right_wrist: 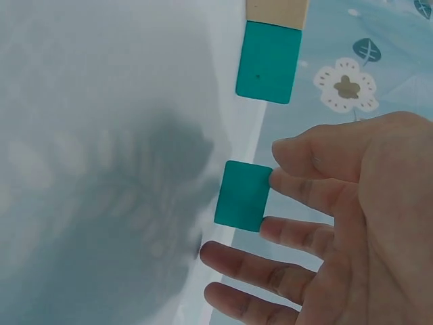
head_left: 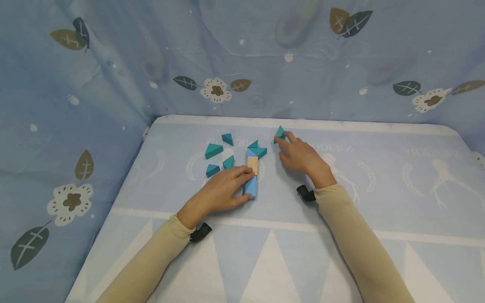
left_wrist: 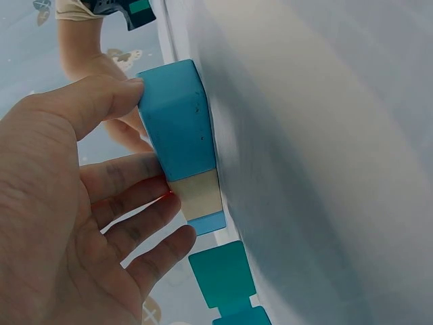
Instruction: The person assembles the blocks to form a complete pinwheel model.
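My left hand (head_left: 223,188) lies along the left side of a row of blocks. Its thumb presses the near end of a blue block (left_wrist: 176,122), and its fingers reach along the side to a plain wooden block (head_left: 252,162). Past the wood come a small light-blue block (head_left: 250,153) and two teal triangular blocks, one pointing right (head_left: 259,152) and one at the top (head_left: 254,144). Right of the row's far end, my right hand (head_left: 301,155) touches a separate teal triangular block (right_wrist: 242,196) with its index and middle fingertips. The right thumb stays off that block.
Left of the row lie several loose teal blocks, among them a far one (head_left: 227,139), a larger one (head_left: 214,150) and a near one (head_left: 213,170). Patterned blue cloth (head_left: 257,54) rises behind the table's far edge. Black wrist cameras (head_left: 201,232) hang under both forearms.
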A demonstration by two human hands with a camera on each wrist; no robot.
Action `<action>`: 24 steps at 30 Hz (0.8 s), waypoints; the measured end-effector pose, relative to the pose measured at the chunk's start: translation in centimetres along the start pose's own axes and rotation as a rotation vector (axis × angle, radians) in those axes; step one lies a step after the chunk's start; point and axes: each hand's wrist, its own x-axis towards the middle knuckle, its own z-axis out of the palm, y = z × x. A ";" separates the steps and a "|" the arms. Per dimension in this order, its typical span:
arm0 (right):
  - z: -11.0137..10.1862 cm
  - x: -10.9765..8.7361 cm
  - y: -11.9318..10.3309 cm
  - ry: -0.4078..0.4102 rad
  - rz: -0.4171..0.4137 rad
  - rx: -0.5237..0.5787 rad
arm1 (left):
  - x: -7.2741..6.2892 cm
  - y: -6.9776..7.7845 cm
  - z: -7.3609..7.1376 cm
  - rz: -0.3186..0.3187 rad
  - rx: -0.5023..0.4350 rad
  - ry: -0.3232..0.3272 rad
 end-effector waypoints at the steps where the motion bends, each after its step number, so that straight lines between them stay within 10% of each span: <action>1: -0.1 0.1 0.0 -0.003 0.000 0.003 | 0.0 0.0 0.0 0.001 -0.001 0.001; 24: -0.3 1.4 -0.5 0.055 -0.015 0.070 | 0.1 -0.1 0.2 -0.001 0.006 -0.002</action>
